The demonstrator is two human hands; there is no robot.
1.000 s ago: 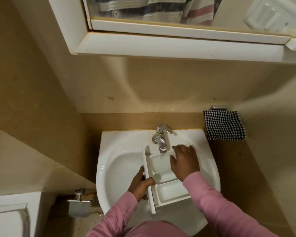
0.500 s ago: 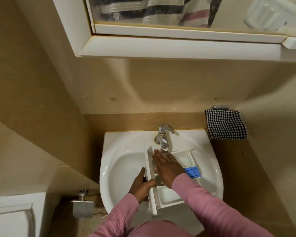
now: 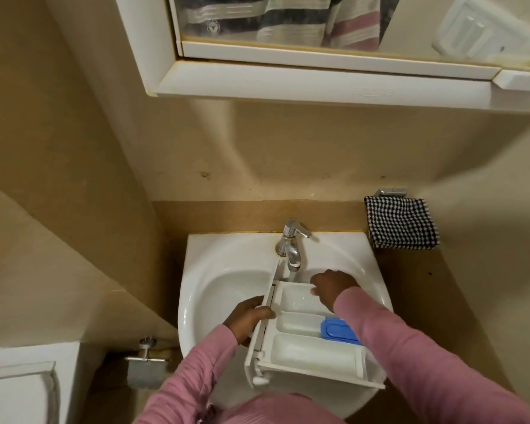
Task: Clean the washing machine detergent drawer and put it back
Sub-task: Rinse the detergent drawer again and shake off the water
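White three-trough detergent drawer, blue insert, over sink; front panel faces sink's left edge, troughs running across. Panel gripped by left hand; right hand curls on far rim.

L hand in grip; R hand, fingers bent.

The detergent drawer was white, with one blue insert — the sink white too. The tap was silver, the hanging cloth checked black and white, the sleeves pink, the walls beige.
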